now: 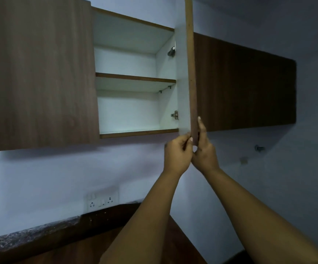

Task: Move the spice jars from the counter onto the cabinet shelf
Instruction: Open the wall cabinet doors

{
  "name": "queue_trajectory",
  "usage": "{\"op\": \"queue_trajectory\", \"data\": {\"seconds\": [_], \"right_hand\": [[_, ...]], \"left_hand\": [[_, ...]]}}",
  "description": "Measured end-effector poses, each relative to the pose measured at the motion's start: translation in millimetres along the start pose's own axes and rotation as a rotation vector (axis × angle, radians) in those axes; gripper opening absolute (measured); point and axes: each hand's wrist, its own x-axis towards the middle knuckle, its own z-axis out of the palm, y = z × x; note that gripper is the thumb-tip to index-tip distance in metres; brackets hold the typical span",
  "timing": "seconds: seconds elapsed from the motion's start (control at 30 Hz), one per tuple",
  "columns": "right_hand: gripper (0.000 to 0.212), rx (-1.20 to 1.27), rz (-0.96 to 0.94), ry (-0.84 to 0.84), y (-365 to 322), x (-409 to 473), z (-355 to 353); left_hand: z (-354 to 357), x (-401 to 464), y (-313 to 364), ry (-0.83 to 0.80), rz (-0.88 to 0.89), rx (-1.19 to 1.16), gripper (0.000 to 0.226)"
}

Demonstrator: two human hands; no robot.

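Note:
The wall cabinet stands open, its door swung out edge-on toward me. Both hands grip the door's bottom corner: my left hand pinches the white inner side, my right hand holds the brown outer side with a finger raised along it. Inside, the white middle shelf and the bottom shelf hold nothing. No spice jars are in view.
Closed brown cabinet doors flank the opening at left and right. A white switch and socket plate sits on the wall below. A dark speckled counter edge runs along the bottom left.

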Motion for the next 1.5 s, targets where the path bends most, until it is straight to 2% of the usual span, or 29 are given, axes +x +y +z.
{"op": "queue_trajectory", "data": {"seconds": [0.13, 0.23, 0.4, 0.47, 0.6, 0.7, 0.8, 1.0, 1.17, 1.27, 1.5], "right_hand": [[0.074, -0.02, -0.082, -0.01, 23.7, 3.8, -46.9], [0.066, -0.041, -0.104, -0.064, 41.7, 4.4, -72.8], [0.052, -0.266, -0.083, -0.127, 80.8, 15.3, -117.2], [0.05, -0.311, -0.051, -0.153, 94.2, 20.9, -132.8], [0.043, -0.422, 0.04, -0.139, 110.0, 33.4, -156.7], [0.04, -0.424, 0.064, -0.115, 122.3, 40.1, -170.7], [0.042, -0.423, 0.076, -0.163, 135.2, 43.6, -179.6], [0.042, -0.409, 0.067, -0.128, 140.5, 39.7, -174.5], [0.042, -0.736, 0.091, 0.039, 113.4, 24.4, -154.7], [0.039, -0.684, 0.036, 0.07, 98.2, 23.8, -135.5], [0.036, -0.473, -0.092, -0.026, 55.5, 27.9, -57.8]], "left_hand": [[41.2, -6.0, 21.9, -0.035, -0.053, 0.003, 0.028], [69.5, -7.6, 36.0, -0.079, -0.086, 0.003, 0.037], [112.7, -8.5, 45.8, -0.321, -0.134, 0.023, 0.054], [128.6, -5.9, 44.6, -0.403, -0.115, 0.076, 0.053], [155.8, -1.0, 46.5, -0.421, -0.074, 0.207, 0.044], [178.0, -0.4, 38.6, -0.532, -0.069, 0.263, 0.046], [194.5, -1.8, 33.4, -0.612, -0.089, 0.295, 0.05], [201.1, -3.9, 27.4, -0.496, -0.056, 0.243, 0.045], [191.2, -4.0, 21.7, -0.384, -0.02, 0.288, 0.046], [168.0, -0.8, 11.9, -0.278, 0.014, 0.39, 0.05], [80.1, 11.2, -19.1, -0.016, 0.084, 0.608, 0.059]]}}
